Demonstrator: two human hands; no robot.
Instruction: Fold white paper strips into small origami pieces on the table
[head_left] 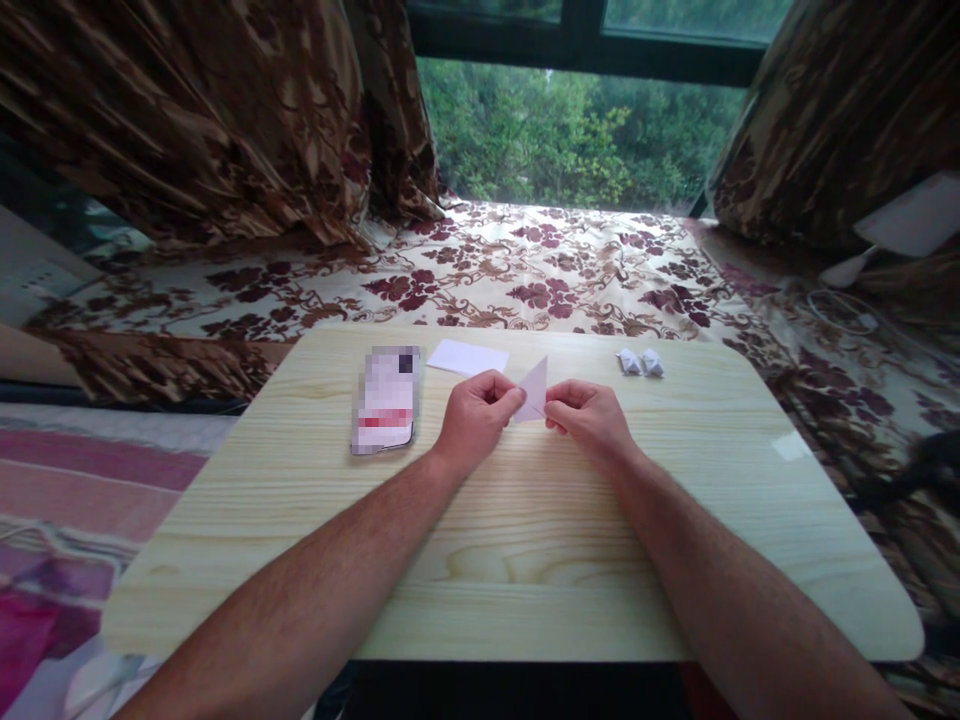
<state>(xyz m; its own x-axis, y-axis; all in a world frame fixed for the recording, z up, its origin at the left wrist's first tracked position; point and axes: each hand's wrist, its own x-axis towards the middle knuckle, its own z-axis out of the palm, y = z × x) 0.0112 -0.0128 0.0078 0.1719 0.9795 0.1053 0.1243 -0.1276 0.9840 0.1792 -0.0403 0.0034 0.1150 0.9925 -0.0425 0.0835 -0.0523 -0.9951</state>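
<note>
A small piece of white folded paper (533, 390) with a pointed top is held up over the middle of the table. My left hand (480, 408) pinches its left edge between thumb and fingers. On the other side, my right hand (589, 412) has its fingertips closed on the paper's lower right corner. Behind my left hand lies a flat stack or sheet of white paper (466, 356). Two small folded paper pieces (640, 363) sit side by side farther right.
A pale wood-grain table (525, 540) carries everything. Left of my hands lies a phone-like object (385, 400), blurred by pixels. Beyond the table is a floral-covered window ledge (540, 265) with patterned curtains (247, 120). A white lamp (907, 215) stands at the right.
</note>
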